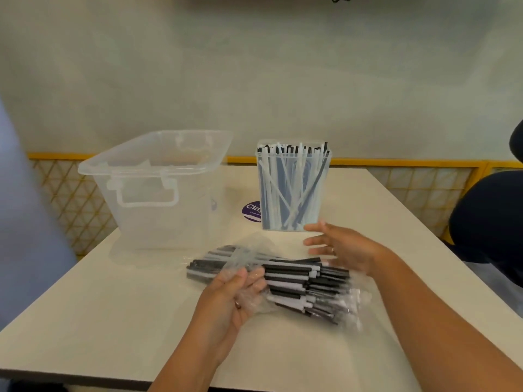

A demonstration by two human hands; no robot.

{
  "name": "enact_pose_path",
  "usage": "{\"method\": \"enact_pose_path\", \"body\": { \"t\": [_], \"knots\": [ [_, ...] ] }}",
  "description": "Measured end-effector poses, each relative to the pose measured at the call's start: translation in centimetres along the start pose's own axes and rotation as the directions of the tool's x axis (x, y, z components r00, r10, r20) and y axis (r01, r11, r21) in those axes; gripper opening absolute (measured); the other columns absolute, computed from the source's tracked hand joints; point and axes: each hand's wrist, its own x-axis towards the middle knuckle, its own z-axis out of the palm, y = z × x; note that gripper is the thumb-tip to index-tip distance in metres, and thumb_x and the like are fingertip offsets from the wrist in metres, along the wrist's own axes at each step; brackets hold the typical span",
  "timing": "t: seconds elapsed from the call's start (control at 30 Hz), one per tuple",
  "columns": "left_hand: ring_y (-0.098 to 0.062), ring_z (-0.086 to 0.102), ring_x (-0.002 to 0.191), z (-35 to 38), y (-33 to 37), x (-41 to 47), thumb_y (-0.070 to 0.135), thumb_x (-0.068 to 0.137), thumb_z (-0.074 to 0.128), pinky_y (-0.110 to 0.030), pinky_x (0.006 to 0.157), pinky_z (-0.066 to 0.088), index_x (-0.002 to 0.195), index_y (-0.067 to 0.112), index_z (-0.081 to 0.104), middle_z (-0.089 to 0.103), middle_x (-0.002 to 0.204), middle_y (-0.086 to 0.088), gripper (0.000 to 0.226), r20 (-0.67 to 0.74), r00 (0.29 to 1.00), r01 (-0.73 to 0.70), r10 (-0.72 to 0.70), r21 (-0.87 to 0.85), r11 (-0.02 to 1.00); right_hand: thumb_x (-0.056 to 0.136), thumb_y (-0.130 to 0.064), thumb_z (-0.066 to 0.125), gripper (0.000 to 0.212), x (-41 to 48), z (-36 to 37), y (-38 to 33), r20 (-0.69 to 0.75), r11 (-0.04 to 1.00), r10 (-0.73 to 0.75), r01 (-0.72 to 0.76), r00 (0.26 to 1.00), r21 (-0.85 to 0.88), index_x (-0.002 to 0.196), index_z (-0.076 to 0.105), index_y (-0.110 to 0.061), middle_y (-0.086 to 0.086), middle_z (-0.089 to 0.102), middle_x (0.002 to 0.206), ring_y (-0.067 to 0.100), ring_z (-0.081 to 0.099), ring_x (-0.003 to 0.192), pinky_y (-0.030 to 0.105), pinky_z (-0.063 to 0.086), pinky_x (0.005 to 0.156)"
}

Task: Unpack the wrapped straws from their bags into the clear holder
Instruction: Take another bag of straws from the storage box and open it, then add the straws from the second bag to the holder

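A clear plastic bag of black wrapped straws lies flat on the white table, near the front. My left hand grips the bag's left part, fingers curled round the crinkled plastic. Just behind the bag hovers my right hand, fingers straight and spread, holding nothing. The clear holder stands upright behind my right hand, and several wrapped straws stand inside it.
A large clear plastic tub with a handle stands at the back left of the table. A purple round sticker lies between the tub and the holder. A dark-clothed person sits at the right edge. A yellow lattice railing runs behind the table.
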Motion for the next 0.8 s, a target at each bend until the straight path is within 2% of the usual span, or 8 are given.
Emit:
{"method": "enact_pose_path", "body": {
  "t": [0.1,0.2,0.27,0.33,0.43,0.53,0.63,0.8],
  "knots": [
    [-0.014,0.068,0.085,1.0,-1.3,-0.6,0.015,0.086,0.058,-0.031,0.071,0.055,0.098,0.017,0.066,0.075,0.091,-0.001,0.015,0.006,1.0,0.019,-0.02,0.089,0.996,0.087,-0.06,0.035,0.051,-2.6,-1.6,-0.3,-0.151,0.998,-0.024,0.014,0.988,-0.063,0.122,0.056,-0.03,-0.002,0.058,0.123,0.02,0.05,0.117,0.044,0.029,0.106],
    [-0.014,0.068,0.088,1.4,-2.1,-1.2,0.028,0.079,0.068,-0.032,0.082,0.052,0.096,0.024,0.067,0.074,0.088,0.005,0.017,-0.028,0.999,-0.01,0.023,0.405,0.914,0.092,-0.054,0.036,0.053,-4.1,-0.7,1.5,-0.318,0.998,-0.052,0.04,0.947,-0.045,0.131,0.05,-0.022,0.0,0.05,0.131,0.022,0.043,0.125,0.038,0.027,0.1],
    [-0.015,0.067,0.08,1.2,-1.6,-1.5,0.039,0.082,0.065,-0.033,0.078,0.052,0.085,0.02,0.064,0.071,0.079,0.005,0.019,-0.043,0.96,-0.158,0.277,0.735,0.659,0.094,-0.048,0.039,0.044,-4.6,0.8,2.3,-0.354,0.995,-0.103,0.1,0.93,-0.027,0.129,0.05,-0.022,-0.003,0.047,0.132,0.018,0.041,0.124,0.033,0.028,0.098],
    [-0.015,0.061,0.073,1.0,-0.3,-1.6,0.041,0.081,0.065,-0.031,0.064,0.043,0.082,0.02,0.056,0.063,0.072,0.006,0.023,0.004,0.83,-0.217,0.558,0.924,0.316,0.094,-0.044,0.044,0.04,-4.2,1.5,2.9,-0.417,0.985,-0.172,0.144,0.893,-0.1,0.129,0.05,-0.025,-0.002,0.046,0.138,0.016,0.042,0.125,0.029,0.028,0.098],
    [-0.025,0.056,0.088,1.0,1.6,-0.9,0.037,0.081,0.066,-0.029,0.067,0.037,0.1,0.019,0.056,0.06,0.093,0.001,0.028,0.114,0.668,-0.266,0.735,0.959,0.093,0.091,-0.049,0.046,0.047,-3.4,2.2,2.3,-0.446,0.954,-0.261,0.157,0.856,-0.257,0.13,0.054,-0.024,0.0,0.049,0.136,0.018,0.043,0.128,0.029,0.029,0.104],
    [-0.025,0.041,0.124,1.3,1.5,1.0,0.048,0.089,0.05,-0.037,0.099,0.033,0.128,0.026,0.048,0.046,0.135,-0.002,0.045,0.241,0.809,-0.232,0.536,0.969,-0.086,0.085,-0.062,0.039,0.042,-2.0,2.7,1.5,-0.404,0.919,-0.272,0.111,0.873,-0.378,0.095,0.065,-0.032,-0.001,0.062,0.104,0.02,0.057,0.102,0.036,0.039,0.093],
    [-0.022,0.007,0.145,1.1,0.8,2.7,0.059,0.093,0.026,-0.051,0.115,0.003,0.142,0.043,0.025,0.008,0.158,0.005,0.053,0.263,0.94,-0.194,0.216,0.936,-0.293,0.095,-0.041,0.043,0.032,-1.7,3.2,1.4,-0.383,0.966,-0.153,0.056,0.911,-0.253,0.107,0.067,-0.023,0.0,0.062,0.102,0.021,0.057,0.098,0.031,0.041,0.092],
    [-0.022,-0.01,0.146,-0.2,0.0,4.0,0.059,0.094,0.022,-0.055,0.112,-0.01,0.144,0.05,0.002,-0.02,0.156,0.009,0.055,0.364,0.931,-0.334,-0.023,0.826,-0.455,0.089,-0.048,0.051,0.04,-2.3,4.0,2.1,-0.484,0.982,-0.089,-0.005,0.871,-0.189,0.085,0.068,-0.011,0.004,0.067,0.087,0.023,0.061,0.086,0.032,0.046,0.081]
  ]
}}
